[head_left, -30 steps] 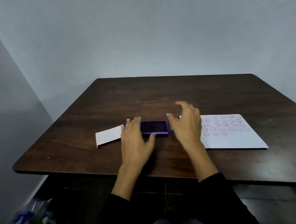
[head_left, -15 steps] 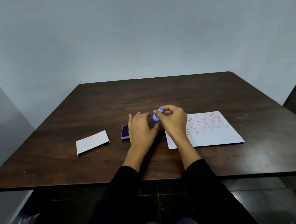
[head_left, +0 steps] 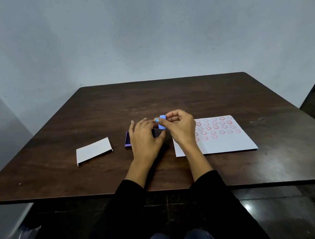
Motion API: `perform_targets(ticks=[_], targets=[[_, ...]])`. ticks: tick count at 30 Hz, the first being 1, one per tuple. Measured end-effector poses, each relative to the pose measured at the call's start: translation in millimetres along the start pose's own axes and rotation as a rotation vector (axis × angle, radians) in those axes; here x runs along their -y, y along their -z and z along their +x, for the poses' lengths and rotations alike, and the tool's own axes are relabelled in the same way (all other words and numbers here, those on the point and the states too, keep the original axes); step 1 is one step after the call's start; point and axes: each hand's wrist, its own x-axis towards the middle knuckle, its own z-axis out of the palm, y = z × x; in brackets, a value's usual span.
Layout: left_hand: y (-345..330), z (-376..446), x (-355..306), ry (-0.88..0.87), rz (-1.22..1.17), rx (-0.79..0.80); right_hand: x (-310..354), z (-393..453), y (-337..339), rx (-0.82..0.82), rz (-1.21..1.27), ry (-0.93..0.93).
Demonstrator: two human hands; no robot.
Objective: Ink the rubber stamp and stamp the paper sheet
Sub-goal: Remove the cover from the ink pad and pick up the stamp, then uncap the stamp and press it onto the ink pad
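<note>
My right hand (head_left: 180, 129) pinches a small blue rubber stamp (head_left: 162, 122) between thumb and fingers, holding it upright just above the right end of the purple ink pad (head_left: 127, 139). My left hand (head_left: 144, 139) lies flat over the pad with fingers spread, covering most of it; only the pad's left end and a dark strip near the stamp show. To the right lies the white paper sheet (head_left: 227, 142), its upper part covered with several rows of red smiley prints. My right wrist crosses the sheet's left edge.
A white folded card, likely the pad's lid (head_left: 93, 151), lies left of the pad on the dark wooden table (head_left: 170, 98). The table's near edge runs just above my black sleeves. A grey wall stands behind; bags lie on the floor at the lower left.
My right hand picked up the blue stamp and now holds it a little higher over the pad's right end. My left hand stayed pressed on the pad. The camera view shifted rightwards.
</note>
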Motion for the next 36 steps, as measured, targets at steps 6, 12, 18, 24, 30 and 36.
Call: perform_targets(ticks=[6,12,18,24,30,36], targets=[[0,1,-2,0.039,-0.032,-0.009,0,-2,1,0.013,0.008,-0.018],[-3,1,-1,0.072,-0.069,0.046,-1,-2,2,0.026,-0.021,0.012],[-6,3,5,0.073,-0.084,0.080,-4,0,1,0.055,-0.015,-0.004],[-8,3,7,0.100,-0.086,0.120,-9,4,-1,0.095,0.034,-0.041],[-6,0,4,0.088,0.013,0.153,-5,5,2,0.077,0.221,-0.053],[-4,-9,3,-0.005,0.139,0.196,8,9,14,0.078,0.822,-0.232]])
